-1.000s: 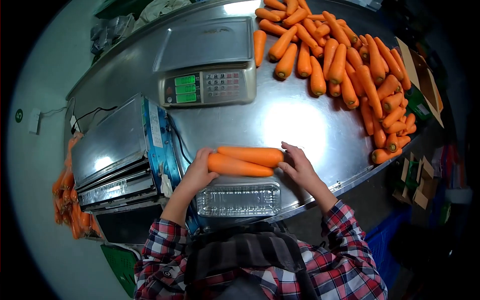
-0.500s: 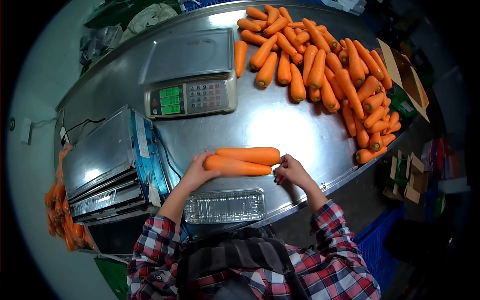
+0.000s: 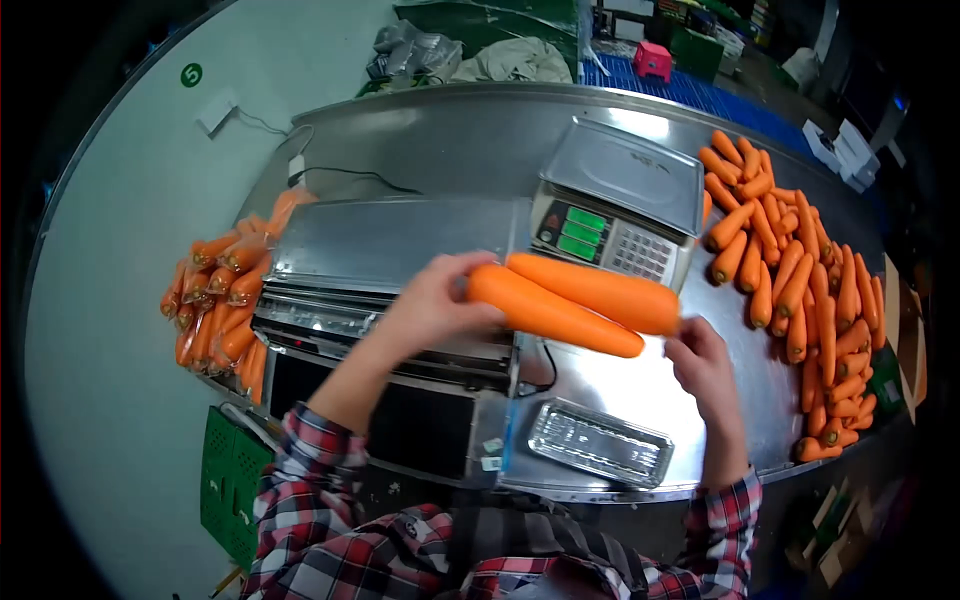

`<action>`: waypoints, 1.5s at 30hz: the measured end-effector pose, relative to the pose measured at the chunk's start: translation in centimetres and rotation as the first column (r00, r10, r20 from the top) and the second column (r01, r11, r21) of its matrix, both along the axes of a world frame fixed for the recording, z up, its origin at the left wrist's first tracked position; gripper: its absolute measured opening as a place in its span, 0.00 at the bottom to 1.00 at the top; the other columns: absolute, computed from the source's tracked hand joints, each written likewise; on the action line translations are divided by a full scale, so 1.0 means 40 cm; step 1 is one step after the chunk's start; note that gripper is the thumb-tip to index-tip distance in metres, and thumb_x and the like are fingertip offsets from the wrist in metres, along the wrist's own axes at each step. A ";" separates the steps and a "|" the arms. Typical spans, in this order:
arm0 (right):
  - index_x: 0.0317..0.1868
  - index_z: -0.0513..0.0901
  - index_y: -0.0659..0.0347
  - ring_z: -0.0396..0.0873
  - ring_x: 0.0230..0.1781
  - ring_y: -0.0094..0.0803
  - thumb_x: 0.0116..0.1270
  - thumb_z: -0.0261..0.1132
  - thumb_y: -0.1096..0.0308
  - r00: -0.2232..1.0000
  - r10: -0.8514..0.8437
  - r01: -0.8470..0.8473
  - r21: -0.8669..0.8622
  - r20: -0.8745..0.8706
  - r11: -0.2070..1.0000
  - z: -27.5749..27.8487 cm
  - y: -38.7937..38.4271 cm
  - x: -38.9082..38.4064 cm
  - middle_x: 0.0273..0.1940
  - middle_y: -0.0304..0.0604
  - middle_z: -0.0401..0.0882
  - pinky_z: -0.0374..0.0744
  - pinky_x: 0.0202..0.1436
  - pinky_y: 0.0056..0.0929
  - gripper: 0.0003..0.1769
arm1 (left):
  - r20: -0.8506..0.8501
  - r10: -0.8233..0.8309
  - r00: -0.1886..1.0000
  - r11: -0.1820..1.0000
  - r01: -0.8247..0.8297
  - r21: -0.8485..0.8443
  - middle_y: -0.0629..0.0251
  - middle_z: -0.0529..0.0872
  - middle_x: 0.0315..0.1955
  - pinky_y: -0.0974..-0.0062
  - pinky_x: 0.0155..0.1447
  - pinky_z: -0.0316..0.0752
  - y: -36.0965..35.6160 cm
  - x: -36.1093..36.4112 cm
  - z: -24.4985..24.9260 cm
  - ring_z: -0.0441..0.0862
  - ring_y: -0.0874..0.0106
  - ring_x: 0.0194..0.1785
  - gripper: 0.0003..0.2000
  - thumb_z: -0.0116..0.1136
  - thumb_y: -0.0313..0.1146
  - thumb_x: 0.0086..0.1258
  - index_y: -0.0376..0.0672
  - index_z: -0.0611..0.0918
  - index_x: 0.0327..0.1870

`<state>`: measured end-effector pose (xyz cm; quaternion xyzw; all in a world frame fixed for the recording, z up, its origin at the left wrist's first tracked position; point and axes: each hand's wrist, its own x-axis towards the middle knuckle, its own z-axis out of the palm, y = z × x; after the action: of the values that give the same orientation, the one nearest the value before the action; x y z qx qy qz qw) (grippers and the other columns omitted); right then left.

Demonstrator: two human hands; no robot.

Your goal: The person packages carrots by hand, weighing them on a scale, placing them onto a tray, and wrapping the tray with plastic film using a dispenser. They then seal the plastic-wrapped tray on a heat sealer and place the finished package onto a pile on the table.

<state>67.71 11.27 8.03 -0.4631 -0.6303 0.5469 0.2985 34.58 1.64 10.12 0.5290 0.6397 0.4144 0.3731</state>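
Two large orange carrots (image 3: 572, 308) lie side by side, raised above the steel table between my hands. My left hand (image 3: 440, 300) is closed around their left ends. At the other end, my right hand (image 3: 703, 362) has its fingers bent and closed at the tip of the upper carrot. Whether a clear tray lies under the carrots cannot be made out. Below them on the table sits a clear plastic tray (image 3: 602, 442), tilted slightly in view.
A weighing scale (image 3: 618, 205) with green displays stands behind the carrots. A wrapping machine (image 3: 390, 250) is on the left, with bagged carrots (image 3: 222, 290) beyond it. Loose carrots (image 3: 800, 290) are heaped along the right. A green crate (image 3: 228, 487) is at lower left.
My view has swung left, bringing the wrapping machine and bagged carrots further into sight. Both hands have lifted the two carrots off the table and moved them toward the machine.
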 end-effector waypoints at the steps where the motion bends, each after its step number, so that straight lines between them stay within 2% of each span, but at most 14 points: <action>1: 0.36 0.75 0.63 0.70 0.22 0.20 0.59 0.61 0.71 0.999 0.042 -0.044 0.075 0.036 0.996 -0.002 0.009 -0.091 0.26 0.35 0.73 0.68 0.22 0.19 0.06 | 0.065 0.040 0.997 0.998 -0.036 -0.050 0.59 0.75 0.54 0.74 0.51 0.78 -0.018 -0.083 0.020 0.80 0.71 0.47 0.33 0.72 0.36 0.53 0.40 0.72 0.61; 8: 0.41 0.79 0.69 0.81 0.32 0.37 0.59 0.62 0.69 0.921 0.119 -0.284 0.429 0.371 0.857 -0.060 -0.018 -0.708 0.32 0.51 0.82 0.77 0.37 0.30 0.13 | -0.180 0.113 0.977 0.994 -0.110 0.023 0.57 0.77 0.53 0.76 0.54 0.75 -0.139 -0.651 -0.098 0.80 0.72 0.50 0.31 0.69 0.34 0.57 0.35 0.71 0.62; 13: 0.34 0.80 0.69 0.79 0.31 0.43 0.60 0.63 0.66 0.897 -0.009 -0.207 0.439 0.441 0.874 -0.069 -0.109 -0.750 0.30 0.53 0.81 0.77 0.37 0.35 0.11 | -0.313 0.145 0.939 0.989 -0.127 0.077 0.55 0.80 0.47 0.71 0.53 0.73 -0.245 -0.751 -0.128 0.78 0.66 0.50 0.29 0.68 0.35 0.56 0.38 0.73 0.60; 19: 0.21 0.80 0.63 0.72 0.34 0.45 0.60 0.64 0.59 0.627 -0.422 -0.339 0.717 0.655 0.609 -0.088 -0.255 -0.601 0.26 0.47 0.75 0.70 0.39 0.41 0.16 | -0.835 0.312 0.453 0.948 -0.203 0.244 0.59 0.77 0.30 0.62 0.42 0.67 -0.437 -0.774 -0.164 0.72 0.58 0.37 0.11 0.69 0.37 0.51 0.40 0.83 0.30; 28: 0.25 0.75 0.64 0.72 0.30 0.42 0.61 0.61 0.69 0.873 -0.100 -0.254 0.620 0.477 0.742 -0.112 -0.247 -0.665 0.23 0.45 0.73 0.71 0.38 0.37 0.09 | -0.398 0.435 0.808 0.877 -0.281 0.390 0.63 0.78 0.21 0.66 0.37 0.71 -0.366 -0.722 -0.228 0.74 0.63 0.28 0.11 0.59 0.35 0.60 0.41 0.78 0.19; 30: 0.24 0.72 0.61 0.72 0.27 0.35 0.62 0.57 0.73 0.977 0.139 -0.137 -0.023 0.161 0.990 -0.052 -0.228 -0.638 0.22 0.39 0.70 0.72 0.35 0.33 0.08 | 0.211 0.286 0.935 0.954 -0.299 0.033 0.64 0.77 0.21 0.69 0.33 0.71 -0.363 -0.753 -0.186 0.74 0.65 0.26 0.12 0.55 0.35 0.62 0.42 0.76 0.19; 32: 0.23 0.70 0.58 0.70 0.25 0.28 0.62 0.54 0.74 0.930 0.005 -0.162 -0.397 -0.368 0.904 0.041 -0.233 -0.650 0.22 0.35 0.67 0.73 0.34 0.29 0.09 | 0.791 0.065 0.609 0.997 -0.077 -0.023 0.64 0.77 0.21 0.73 0.29 0.70 -0.338 -0.793 -0.143 0.74 0.67 0.24 0.12 0.52 0.34 0.64 0.43 0.74 0.20; 34: 0.23 0.68 0.58 0.70 0.25 0.26 0.63 0.54 0.73 0.504 -0.367 -0.401 -0.588 -0.782 0.702 0.074 -0.142 -0.626 0.21 0.35 0.65 0.74 0.32 0.28 0.10 | 0.963 -0.270 -0.016 0.960 0.066 0.271 0.64 0.77 0.21 0.76 0.27 0.69 -0.297 -0.839 -0.092 0.74 0.69 0.24 0.11 0.50 0.34 0.65 0.43 0.74 0.21; 36: 0.24 0.70 0.60 0.76 0.31 0.29 0.64 0.54 0.72 0.336 0.111 -0.410 -0.039 -0.935 0.911 0.093 -0.027 -0.666 0.23 0.37 0.71 0.78 0.41 0.29 0.09 | 0.986 -0.056 0.159 0.959 -0.268 0.098 0.62 0.77 0.21 0.76 0.28 0.70 -0.239 -0.807 0.057 0.74 0.69 0.25 0.11 0.50 0.35 0.67 0.43 0.74 0.23; 38: 0.26 0.73 0.63 0.79 0.39 0.33 0.65 0.55 0.73 0.528 -0.176 0.147 -0.115 -0.831 0.982 0.120 0.011 -0.759 0.29 0.41 0.78 0.78 0.53 0.33 0.08 | 0.946 -0.172 0.274 0.858 -0.430 0.281 0.59 0.79 0.24 0.74 0.37 0.76 -0.129 -0.812 0.071 0.80 0.66 0.32 0.08 0.52 0.34 0.68 0.40 0.75 0.31; 40: 0.28 0.76 0.65 0.79 0.44 0.34 0.65 0.55 0.74 0.805 0.122 0.062 0.287 -0.581 0.956 0.019 0.077 -0.845 0.34 0.45 0.81 0.73 0.59 0.33 0.08 | 0.750 -0.020 0.661 0.846 -0.389 0.365 0.55 0.83 0.35 0.68 0.51 0.77 -0.005 -0.848 -0.086 0.83 0.59 0.43 0.09 0.54 0.35 0.68 0.39 0.76 0.30; 41: 0.32 0.76 0.66 0.79 0.43 0.33 0.67 0.54 0.74 0.999 0.023 -0.003 0.466 -0.039 0.885 -0.042 0.102 -0.844 0.38 0.47 0.82 0.72 0.58 0.29 0.07 | 0.428 0.128 0.895 0.941 -0.246 0.233 0.55 0.83 0.41 0.66 0.57 0.74 -0.001 -0.845 -0.123 0.80 0.58 0.50 0.09 0.53 0.35 0.69 0.39 0.78 0.31; 42: 0.36 0.77 0.66 0.77 0.47 0.35 0.67 0.54 0.74 0.881 0.008 -0.262 0.473 0.473 0.841 -0.100 0.118 -0.841 0.46 0.49 0.80 0.70 0.58 0.28 0.06 | 0.015 0.169 0.986 0.985 -0.169 0.031 0.56 0.82 0.46 0.64 0.63 0.70 -0.003 -0.835 -0.163 0.77 0.56 0.57 0.10 0.52 0.36 0.70 0.39 0.79 0.33; 45: 0.37 0.78 0.65 0.72 0.52 0.37 0.65 0.54 0.76 0.939 0.162 -0.314 0.566 0.303 0.762 -0.152 0.070 -0.853 0.54 0.50 0.75 0.68 0.59 0.30 0.06 | -0.496 0.139 0.857 0.915 0.080 0.395 0.61 0.80 0.52 0.61 0.65 0.62 -0.010 -0.837 -0.285 0.64 0.57 0.67 0.13 0.49 0.44 0.71 0.46 0.83 0.41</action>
<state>33.58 14.06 1.96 -0.3199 -0.8566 0.2907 0.2816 1.12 1.22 -1.30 0.6753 0.6250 0.3861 0.0652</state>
